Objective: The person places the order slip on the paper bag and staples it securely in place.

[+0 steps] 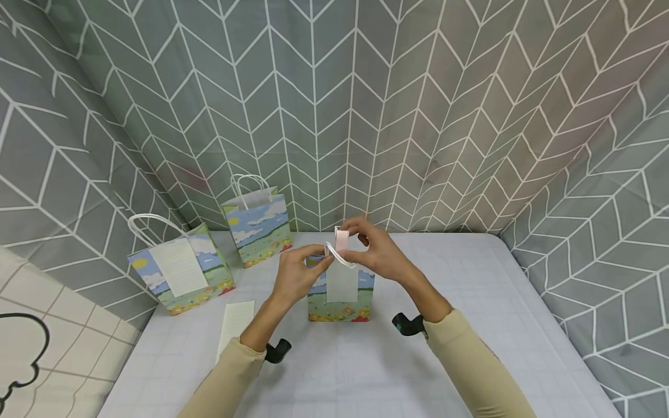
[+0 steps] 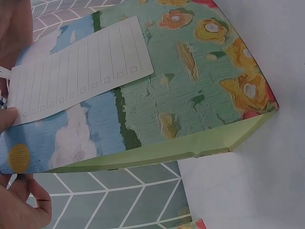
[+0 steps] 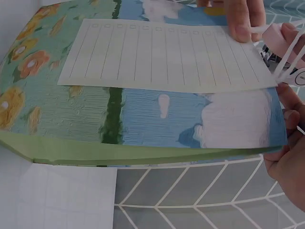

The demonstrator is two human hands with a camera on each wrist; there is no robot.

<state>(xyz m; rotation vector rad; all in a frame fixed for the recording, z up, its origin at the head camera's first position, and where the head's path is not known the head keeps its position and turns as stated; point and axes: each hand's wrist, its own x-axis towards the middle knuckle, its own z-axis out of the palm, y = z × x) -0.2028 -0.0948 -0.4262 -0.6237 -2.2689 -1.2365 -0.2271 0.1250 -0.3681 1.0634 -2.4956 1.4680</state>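
Note:
A paper gift bag (image 1: pixel 340 312) printed with sky and flowers stands upright in front of me. Against its upper front lies a lined checklist slip (image 1: pixel 342 287). My left hand (image 1: pixel 297 271) pinches the slip's top end and the bag's rim, thumb on the slip in the left wrist view. My right hand (image 1: pixel 384 255) grips a small pink-and-white stapler (image 1: pixel 342 240), held upright at the bag's top edge. White twisted handles (image 3: pixel 291 56) loop across the stapler in the right wrist view. Fingers behind the rim are partly hidden.
Two more such bags stand at left: the nearer one (image 1: pixel 209 264) carries a slip (image 1: pixel 179 268) on its front, the farther one (image 1: pixel 261 223) shows none. Another slip (image 1: pixel 236 322) lies flat beside my left forearm on the white-covered table (image 1: pixel 460 360). Patterned curtains (image 1: pixel 366 116) surround it.

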